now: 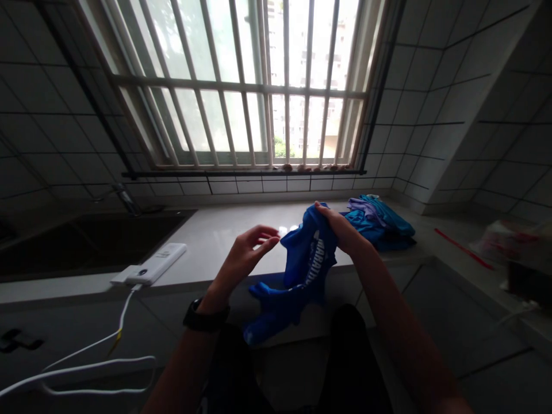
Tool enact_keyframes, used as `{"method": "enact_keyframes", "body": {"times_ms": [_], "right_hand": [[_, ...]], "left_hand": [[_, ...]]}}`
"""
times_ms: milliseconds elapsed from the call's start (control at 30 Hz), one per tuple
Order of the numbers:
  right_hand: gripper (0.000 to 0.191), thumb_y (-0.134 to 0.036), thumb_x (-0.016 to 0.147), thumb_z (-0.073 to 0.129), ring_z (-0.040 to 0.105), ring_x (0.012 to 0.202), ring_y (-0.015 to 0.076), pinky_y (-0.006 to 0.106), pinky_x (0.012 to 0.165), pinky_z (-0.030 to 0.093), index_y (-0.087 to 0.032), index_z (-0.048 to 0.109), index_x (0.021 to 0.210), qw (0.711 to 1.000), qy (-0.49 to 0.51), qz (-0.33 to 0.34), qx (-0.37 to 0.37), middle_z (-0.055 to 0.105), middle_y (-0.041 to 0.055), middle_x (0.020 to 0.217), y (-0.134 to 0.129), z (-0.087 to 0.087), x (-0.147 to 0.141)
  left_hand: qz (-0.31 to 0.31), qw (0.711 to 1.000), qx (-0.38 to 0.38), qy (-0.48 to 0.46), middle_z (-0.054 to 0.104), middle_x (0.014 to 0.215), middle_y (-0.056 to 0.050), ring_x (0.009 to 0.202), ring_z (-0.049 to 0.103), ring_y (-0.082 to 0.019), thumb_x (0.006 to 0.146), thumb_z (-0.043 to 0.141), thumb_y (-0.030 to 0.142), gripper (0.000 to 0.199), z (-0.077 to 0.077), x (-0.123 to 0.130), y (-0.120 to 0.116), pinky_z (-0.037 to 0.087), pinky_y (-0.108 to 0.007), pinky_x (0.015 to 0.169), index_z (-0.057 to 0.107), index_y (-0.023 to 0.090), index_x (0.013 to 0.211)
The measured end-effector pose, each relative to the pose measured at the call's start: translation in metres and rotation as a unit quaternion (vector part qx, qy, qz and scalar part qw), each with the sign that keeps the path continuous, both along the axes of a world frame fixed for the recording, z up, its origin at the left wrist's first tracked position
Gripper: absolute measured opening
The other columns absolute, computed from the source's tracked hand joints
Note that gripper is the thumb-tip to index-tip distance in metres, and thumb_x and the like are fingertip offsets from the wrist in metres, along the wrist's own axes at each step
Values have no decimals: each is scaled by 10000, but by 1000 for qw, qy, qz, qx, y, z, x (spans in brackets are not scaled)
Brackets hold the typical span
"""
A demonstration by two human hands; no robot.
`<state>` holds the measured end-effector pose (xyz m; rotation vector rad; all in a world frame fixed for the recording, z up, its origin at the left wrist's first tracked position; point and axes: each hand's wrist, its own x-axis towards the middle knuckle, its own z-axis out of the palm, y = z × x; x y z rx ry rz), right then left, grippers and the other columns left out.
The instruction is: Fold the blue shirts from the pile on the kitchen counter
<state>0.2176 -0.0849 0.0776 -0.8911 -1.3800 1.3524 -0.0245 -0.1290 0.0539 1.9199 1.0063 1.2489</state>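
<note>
A blue shirt (307, 253) with white lettering hangs bunched from my right hand (340, 227), in front of the counter's edge. The fingers of that hand are wrapped round the cloth at its upper end. My left hand (250, 250) is just left of the shirt, its fingers curved and thumb apart, with nothing seen between them. A black watch (207, 315) is on my left wrist. Beyond my right hand lies a heap of crumpled clothes (379, 221) in teal, blue and lilac on the counter.
A white counter (233, 215) runs below a barred window (259, 86). At left are a dark sink (86, 241), a tap (125, 198) and a white power bank (157, 264) with a white cable (123, 316). A red strip (463, 248) and a plastic bag (506, 244) lie at right.
</note>
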Motion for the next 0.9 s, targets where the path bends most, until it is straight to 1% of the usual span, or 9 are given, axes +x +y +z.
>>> {"method": "enact_keyframes", "body": {"times_ms": [67,133,200,267,400,500,567,733,900], "right_hand": [[395,-588,910,666,602,585,163,275,508,519,-202,665,831,996,-57,72,-7,650,12,674,-1,4,-10],[381,-574,905,692,631,644,158,259,546,533,-193,705,886,985,-101,139,1,696,20,745,1,7,-23],[423,-605,890,701,633,660,146,231,545,513,-183,723,889,972,-143,188,15,709,16,756,5,9,-32],[518,-683,872,676,609,625,135,217,507,470,-170,721,824,963,-180,196,33,689,10,698,10,11,-35],[546,-710,785,737,604,621,136,224,525,460,-164,736,796,949,-234,200,67,692,9,696,12,7,-20],[451,-552,651,881,645,689,160,239,613,503,-169,778,866,903,-300,299,73,734,4,775,13,-11,-5],[380,-468,632,879,640,694,160,238,633,493,-166,785,843,879,-351,312,86,728,-9,757,18,-27,5],[324,-444,800,717,570,599,137,224,558,381,-135,748,707,854,-495,125,101,638,-5,611,38,-45,31],[248,-308,910,593,701,867,214,236,702,439,-183,806,928,796,-544,-211,161,770,80,876,49,-37,35]], "left_hand": [[53,996,66,-9,690,1298,-113,1199,626,-304,598,905,508,723,2,3,11,538,-424,968,681,238,1230],[-1,999,51,18,650,1374,-119,1246,603,-315,511,955,427,916,2,8,21,539,-409,973,620,252,1345],[-73,997,-3,37,717,1219,-107,1095,666,-286,578,924,419,792,1,11,29,565,-367,883,651,224,1296],[-82,996,-30,28,743,979,-60,887,679,-229,681,855,440,528,-1,12,31,559,-315,760,710,192,1125],[45,997,13,-55,601,658,29,617,536,-121,790,740,437,272,2,8,21,429,-216,551,658,178,769],[120,987,47,-92,523,592,50,549,455,-95,797,712,418,260,9,6,13,350,-196,487,625,184,725],[157,980,63,-103,479,572,59,527,418,-89,800,700,421,263,14,3,11,313,-194,466,610,191,712],[267,954,97,-99,380,555,68,517,354,-91,822,667,417,325,19,-24,21,297,-214,477,509,203,635],[371,925,82,10,542,700,5,685,552,-163,824,622,342,216,15,-53,56,465,-265,640,578,207,662]]}}
